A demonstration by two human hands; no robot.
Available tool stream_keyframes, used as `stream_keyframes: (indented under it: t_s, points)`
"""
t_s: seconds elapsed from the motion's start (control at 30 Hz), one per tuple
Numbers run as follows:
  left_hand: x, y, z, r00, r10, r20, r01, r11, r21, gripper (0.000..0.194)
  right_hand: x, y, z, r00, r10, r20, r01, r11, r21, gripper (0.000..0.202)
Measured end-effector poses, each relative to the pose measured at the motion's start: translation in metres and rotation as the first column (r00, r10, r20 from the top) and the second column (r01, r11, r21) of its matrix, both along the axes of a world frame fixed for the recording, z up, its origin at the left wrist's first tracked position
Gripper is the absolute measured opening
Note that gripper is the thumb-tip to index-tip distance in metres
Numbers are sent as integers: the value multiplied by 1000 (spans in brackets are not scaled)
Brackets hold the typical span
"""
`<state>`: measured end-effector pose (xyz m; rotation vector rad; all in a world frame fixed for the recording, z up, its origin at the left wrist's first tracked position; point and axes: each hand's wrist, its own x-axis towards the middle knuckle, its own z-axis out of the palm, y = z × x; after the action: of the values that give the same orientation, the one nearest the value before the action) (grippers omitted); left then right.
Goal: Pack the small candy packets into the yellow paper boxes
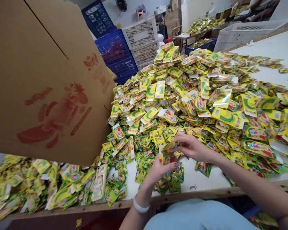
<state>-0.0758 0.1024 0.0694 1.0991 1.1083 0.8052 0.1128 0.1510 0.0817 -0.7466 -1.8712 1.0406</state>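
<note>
My left hand (158,169), with a white band at its wrist, grips a small yellow-green box (167,158) that stands open at its top. My right hand (190,147) is just above and beside it, its fingers pinched on a small yellow packet (169,147) at the box's opening. Small green candy packets (144,159) lie around both hands on the white table (199,182). Behind them rises a large heap of flat yellow boxes (159,89) mixed with packets.
A big cardboard carton (50,80) with red fruit prints fills the left. Below it lie more packets and a phone-like case (99,182). Blue crates (115,48) and white crates (142,35) are stacked behind. The table's wooden edge (213,194) runs before my body.
</note>
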Motion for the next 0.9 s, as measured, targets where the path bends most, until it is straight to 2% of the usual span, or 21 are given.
stream_keyframes:
  t_s: [0.13, 0.23, 0.3, 0.4, 0.47, 0.57, 0.67, 0.73, 0.8, 0.9]
  points:
    - [2, -1, -2, 993, -99, -71, 99, 995, 9, 58, 12, -7, 22, 929, 101, 356, -137, 988, 78, 20]
    - [5, 0, -8, 979, -184, -91, 185, 983, 7, 52, 18, -14, 30, 873, 182, 452, -235, 970, 63, 29]
    - [8, 1, -11, 973, -216, -82, 218, 976, 15, 52, 22, -20, 24, 900, 201, 386, -213, 977, -12, 29]
    - [14, 0, -17, 952, -299, -63, 301, 953, 27, 57, 29, -35, 2, 974, 131, 187, -97, 979, -177, 20]
    - [20, -3, -22, 929, -365, -67, 368, 929, 42, 58, 32, -47, -12, 990, 60, 126, -39, 986, -163, 19]
    - [26, -6, -32, 895, -436, -91, 441, 896, 45, 70, 39, -65, -22, 988, 41, 149, -27, 995, -93, 31]
    - [29, -9, -40, 834, -543, -96, 540, 840, -59, 80, 46, -80, -23, 969, 154, 192, -106, 966, -237, 33]
    - [32, -10, -44, 782, -613, -116, 598, 789, -143, 88, 47, -88, -27, 960, 183, 214, -101, 933, -344, 27]
    - [39, -11, -46, 743, -652, -153, 625, 757, -188, 97, 47, -95, -34, 960, 120, 255, -13, 923, -385, 20]
    - [56, -8, -43, 748, -658, -88, 640, 750, -167, 108, 62, -100, -39, 961, 14, 278, 78, 945, -319, 22]
